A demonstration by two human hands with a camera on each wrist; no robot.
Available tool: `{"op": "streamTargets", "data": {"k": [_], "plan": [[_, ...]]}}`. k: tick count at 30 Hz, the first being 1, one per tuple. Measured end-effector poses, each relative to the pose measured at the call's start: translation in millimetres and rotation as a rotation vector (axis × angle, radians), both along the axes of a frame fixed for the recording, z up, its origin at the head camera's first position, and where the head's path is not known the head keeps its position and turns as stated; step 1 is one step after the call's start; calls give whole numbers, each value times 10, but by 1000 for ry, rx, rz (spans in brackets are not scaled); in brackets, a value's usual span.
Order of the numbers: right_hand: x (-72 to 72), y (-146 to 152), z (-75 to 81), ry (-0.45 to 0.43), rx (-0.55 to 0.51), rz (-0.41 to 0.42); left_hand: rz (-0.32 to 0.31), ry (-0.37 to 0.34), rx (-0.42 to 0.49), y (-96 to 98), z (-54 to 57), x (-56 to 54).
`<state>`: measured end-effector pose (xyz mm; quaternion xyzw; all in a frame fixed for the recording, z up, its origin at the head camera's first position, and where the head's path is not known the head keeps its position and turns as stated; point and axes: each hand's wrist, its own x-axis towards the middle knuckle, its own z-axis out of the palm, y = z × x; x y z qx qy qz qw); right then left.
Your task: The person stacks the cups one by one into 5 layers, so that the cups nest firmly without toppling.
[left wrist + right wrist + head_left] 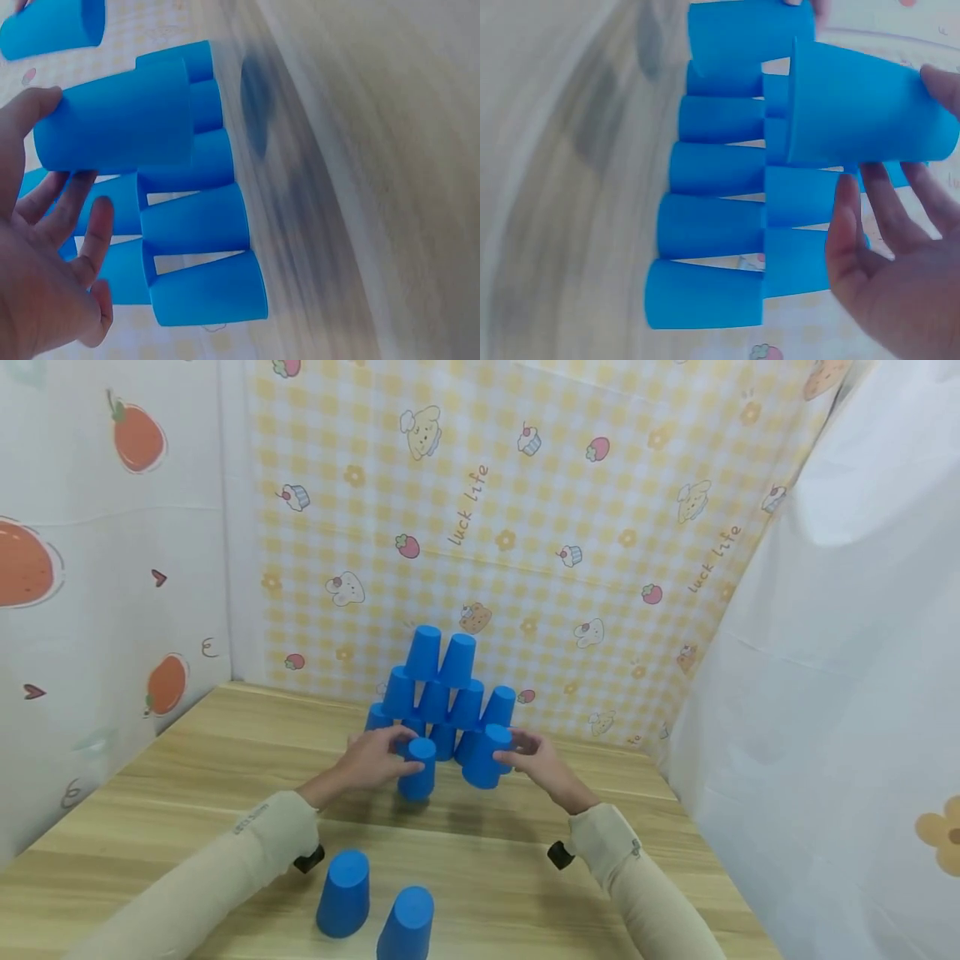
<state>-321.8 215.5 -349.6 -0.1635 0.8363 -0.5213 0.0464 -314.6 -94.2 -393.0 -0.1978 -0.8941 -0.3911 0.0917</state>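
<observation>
In the head view my left hand (372, 760) pinches an upside-down blue cup (417, 772) between thumb and fingers. My right hand (542, 763) grips another upside-down blue cup (483, 758), tilted a little. Both held cups hang in front of a stack of blue cups (433, 700), with shadows below them on the table. The stack rises in rows of upside-down cups, with two cups on top. In the left wrist view, thumb and fingertips press opposite sides of the held cup (120, 116). The right wrist view shows the same kind of hold on its cup (866, 105).
Two more upside-down blue cups, one (344, 893) near the left forearm and one (407, 924) at the front edge of the view, stand on the wooden table (495, 885). A checked cloth (495, 493) hangs close behind the stack, with white cloth (825, 693) on the right.
</observation>
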Motion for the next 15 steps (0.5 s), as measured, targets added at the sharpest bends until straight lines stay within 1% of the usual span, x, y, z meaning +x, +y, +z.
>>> {"op": "streamTargets", "data": {"k": [3,7,10,15], "plan": [[-75,-41,69,39,-8,-102,26,8,-14,35,-20,9],[-205,-129,160,112,-47,-200,33,12,-6,71,-31,31],[-311,-199,227,172,-87,-241,34,28,13,91,-35,45],[-479,-289,357,228,-145,-309,49,52,50,123,-44,53]]}}
